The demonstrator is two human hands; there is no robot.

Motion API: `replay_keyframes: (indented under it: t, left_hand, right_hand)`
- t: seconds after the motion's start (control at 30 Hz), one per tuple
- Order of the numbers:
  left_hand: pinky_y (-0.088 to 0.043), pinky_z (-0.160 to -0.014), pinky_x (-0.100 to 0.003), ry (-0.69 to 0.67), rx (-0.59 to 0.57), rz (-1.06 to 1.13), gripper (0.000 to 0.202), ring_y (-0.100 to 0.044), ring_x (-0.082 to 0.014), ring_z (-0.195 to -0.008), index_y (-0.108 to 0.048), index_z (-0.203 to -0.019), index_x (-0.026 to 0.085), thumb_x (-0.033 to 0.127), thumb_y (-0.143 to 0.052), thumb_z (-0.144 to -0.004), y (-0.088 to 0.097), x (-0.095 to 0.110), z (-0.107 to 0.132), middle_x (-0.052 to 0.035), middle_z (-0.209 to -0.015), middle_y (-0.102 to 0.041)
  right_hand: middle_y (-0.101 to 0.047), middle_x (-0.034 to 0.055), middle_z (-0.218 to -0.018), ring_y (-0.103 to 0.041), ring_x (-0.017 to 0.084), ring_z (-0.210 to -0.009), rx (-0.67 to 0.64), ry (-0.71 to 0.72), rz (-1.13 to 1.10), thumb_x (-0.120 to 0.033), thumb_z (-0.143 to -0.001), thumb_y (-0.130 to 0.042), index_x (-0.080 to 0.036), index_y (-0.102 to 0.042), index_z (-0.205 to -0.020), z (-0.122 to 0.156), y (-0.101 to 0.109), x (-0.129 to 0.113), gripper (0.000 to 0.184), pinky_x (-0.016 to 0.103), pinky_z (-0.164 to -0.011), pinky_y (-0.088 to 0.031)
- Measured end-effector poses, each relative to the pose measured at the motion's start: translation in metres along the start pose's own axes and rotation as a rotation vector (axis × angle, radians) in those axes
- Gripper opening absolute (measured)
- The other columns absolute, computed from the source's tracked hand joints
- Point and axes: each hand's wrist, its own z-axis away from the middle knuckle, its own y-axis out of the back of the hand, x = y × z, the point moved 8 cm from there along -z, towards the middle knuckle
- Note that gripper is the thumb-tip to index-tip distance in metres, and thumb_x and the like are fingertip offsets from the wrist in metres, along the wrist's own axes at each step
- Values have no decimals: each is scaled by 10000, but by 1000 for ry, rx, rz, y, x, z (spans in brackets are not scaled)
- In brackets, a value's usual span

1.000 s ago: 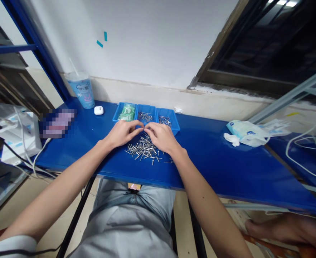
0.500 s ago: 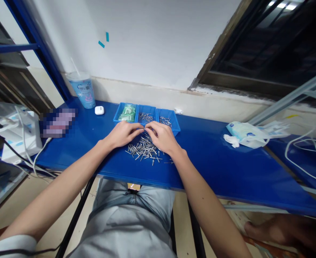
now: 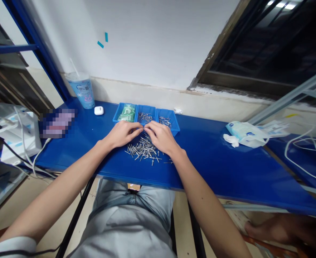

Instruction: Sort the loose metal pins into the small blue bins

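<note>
My left hand [image 3: 123, 133] and my right hand [image 3: 160, 135] meet at the fingertips above a heap of silver pop rivets [image 3: 143, 149] on the blue table. Both hands are closed in a pinch; whatever sits between the fingers is too small to make out. Just behind them stand three joined blue bins. The left bin [image 3: 116, 116] has a green-and-clear plastic packet [image 3: 127, 112] in it. Rivets lie in the middle bin [image 3: 152, 110] and in the right bin [image 3: 175, 124], whose front is partly covered by my right hand.
At the back left stand a blue patterned cup [image 3: 83, 91] with a straw and a small white case [image 3: 98, 110]. A white power strip [image 3: 23, 134] with cables is at the left edge. A tissue pack [image 3: 245, 134] lies on the right. Another person's foot [image 3: 259, 229] shows at lower right.
Both hands keep the same pinch over the rivet heap. The whole view has shifted very slightly; nothing else has visibly moved.
</note>
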Motion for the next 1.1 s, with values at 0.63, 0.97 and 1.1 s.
replay_keyframes:
  t: [0.63, 0.97, 1.1]
  left_hand:
    - [-353, -616, -274, -10, -35, -4, 342, -500, -129, -587, -748, -973, 167, 379, -490, -1050, -1, 3, -1, -9, -682, -634]
    - [-364, -612, -268, -31, -7, -6, 341, -515, -130, -579, -746, -958, 171, 379, -489, -1046, 0, 4, -1, -19, -693, -658]
    - [-364, -612, -270, -25, -12, -6, 337, -516, -127, -579, -744, -951, 170, 380, -498, -1048, -1, 3, -1, -19, -697, -660]
  right_hand:
    - [-704, 60, -1025, -637, 216, -912, -14, -27, 8, -249, -1034, -487, -231, -616, -1059, 0, -1, 3, 133, 339, -816, -439]
    - [-721, 60, -1067, -651, 219, -926, -15, -38, -4, -278, -1038, -504, -242, -623, -1099, 0, -2, 4, 139, 345, -820, -447]
    - [-704, 54, -1001, -640, 217, -894, -18, -43, 8, -248, -1032, -495, -235, -596, -1046, 0, -1, 4, 103, 343, -808, -438]
